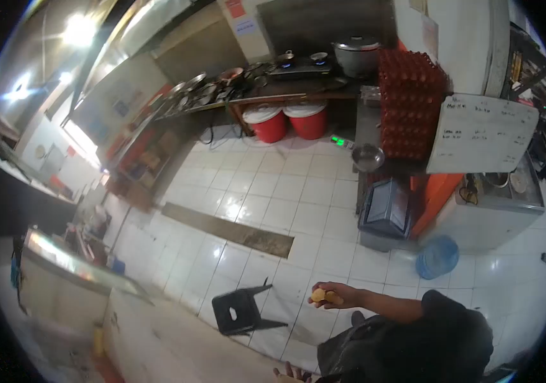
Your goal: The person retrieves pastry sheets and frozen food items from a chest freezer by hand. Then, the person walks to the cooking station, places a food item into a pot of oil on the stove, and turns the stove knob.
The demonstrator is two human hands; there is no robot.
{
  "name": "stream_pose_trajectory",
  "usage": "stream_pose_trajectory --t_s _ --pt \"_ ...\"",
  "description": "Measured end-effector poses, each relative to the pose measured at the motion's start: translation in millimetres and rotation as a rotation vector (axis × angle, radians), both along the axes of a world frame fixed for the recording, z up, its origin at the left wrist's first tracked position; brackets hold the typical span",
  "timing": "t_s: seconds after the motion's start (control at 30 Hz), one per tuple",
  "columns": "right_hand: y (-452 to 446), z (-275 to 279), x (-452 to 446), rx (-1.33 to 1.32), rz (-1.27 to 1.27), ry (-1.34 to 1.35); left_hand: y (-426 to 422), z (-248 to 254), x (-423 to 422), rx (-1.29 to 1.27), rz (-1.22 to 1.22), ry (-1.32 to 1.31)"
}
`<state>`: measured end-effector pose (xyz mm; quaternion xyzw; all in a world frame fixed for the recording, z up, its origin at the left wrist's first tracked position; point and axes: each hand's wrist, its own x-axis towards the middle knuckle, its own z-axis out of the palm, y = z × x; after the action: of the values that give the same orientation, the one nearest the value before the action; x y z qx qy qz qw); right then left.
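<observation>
My right hand [331, 295], on an arm that reaches in from the lower right, has its fingers wrapped round a pale yellow item [318, 295]; what exactly it is cannot be made out. At the bottom edge my left hand [291, 373] shows only in part, fingers apart, with nothing visible in it. A black plastic stool [233, 313] is to the left of my right hand, apart from it. My dark clothing fills the lower right.
Red buckets [266, 124] stand under a counter holding pans, a burner [298, 70] and a large pot [357, 57]. Stacked red egg trays [410, 105], a steel bowl [368, 157], a grey bin [386, 207] and a blue water bottle [437, 257] are at right. A floor channel [228, 230] crosses the tiles.
</observation>
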<state>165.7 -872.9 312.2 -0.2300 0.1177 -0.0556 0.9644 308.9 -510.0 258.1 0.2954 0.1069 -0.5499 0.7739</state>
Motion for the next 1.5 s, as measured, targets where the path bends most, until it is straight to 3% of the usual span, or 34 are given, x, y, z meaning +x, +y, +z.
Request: stream_pose_trajectory --t_s 0.03,0.07,0.1,0.13,0.27,0.37,0.43,0.47,0.67,0.77,0.83,0.93,1.0,1.07,1.13,1.17,1.23,1.37,1.5 --pt "-30.0 0.2 5.3 0.042 -0.072 -0.097 -32.7 9.7 18.9 0.01 -0.055 -0.011" --pt "-28.3 -31.5 24.9 0.192 -0.116 -0.177 -38.3 -20.0 49.8 -0.036 -0.094 -0.025" --pt "-48.8 -23.2 35.1 0.2 -0.137 -0.18 -67.2 -20.4 73.7 -0.171 -0.129 -0.014" --pt "-65.0 -11.8 38.7 0.261 -0.225 -0.18 -97.1 -6.4 86.0 -0.835 -0.178 0.185" --pt "-174.1 -4.0 51.3 0.253 -0.444 -0.232 -264.3 0.5 165.1 -0.787 -0.229 0.319" --pt "-269.4 -30.6 63.4 0.226 -0.55 -0.144 -396.3 18.9 233.8 -0.47 -0.216 0.343" --pt "-331.2 -6.8 75.0 0.048 -0.674 0.195 -510.0 20.5 286.8 -0.438 -0.433 0.085" --pt "-354.9 -11.1 76.8 -0.038 -0.732 0.188 -563.7 23.8 311.4 -0.406 -0.525 -0.006" --pt "-450.1 -22.1 95.2 0.008 -0.997 0.467 -898.7 121.4 389.5 -0.554 -0.93 -0.151" --pt "-506.1 -30.9 117.9 0.062 -1.177 0.612 -1021.6 127.8 401.8 -0.619 -1.027 -0.084" --pt "-562.5 -59.2 128.5 0.209 -1.25 0.553 -1080.9 116.6 405.2 -0.617 -1.023 -0.071" --pt "-686.9 -98.0 154.4 0.141 -1.21 0.579 -1147.8 79.2 409.2 -0.551 -0.856 0.085" --pt "-769.9 -92.0 186.6 0.156 -1.175 0.622 -1162.3 53.6 420.9 -0.492 -0.807 0.016" --pt "-876.1 -129.0 218.1 0.198 -1.149 0.643 -1189.6 42.4 457.0 -0.426 -0.762 -0.066" --pt "-973.5 -159.5 250.3 0.09 -1.038 0.74 -1194.8 36.1 482.9 -0.303 -0.565 -0.012" --pt "-1017.3 -160.0 262.0 0.086 -1.024 0.75 -1200.7 33.2 496.1 -0.3 -0.551 -0.004" --pt "-1112.1 -154.8 294.9 -0.062 -0.623 0.746 -1226.9 32.7 529.2 -0.215 -0.454 -0.214" --pt "-1259.2 -111.1 375.7 -0.198 -0.566 0.688 -1317.2 25.2 586.5 -0.123 -0.319 -0.332" --pt "-1354.8 -135.6 436.4 -0.028 -0.698 0.5 -1464.6 31.0 632.9 -0.198 -0.186 -0.06"
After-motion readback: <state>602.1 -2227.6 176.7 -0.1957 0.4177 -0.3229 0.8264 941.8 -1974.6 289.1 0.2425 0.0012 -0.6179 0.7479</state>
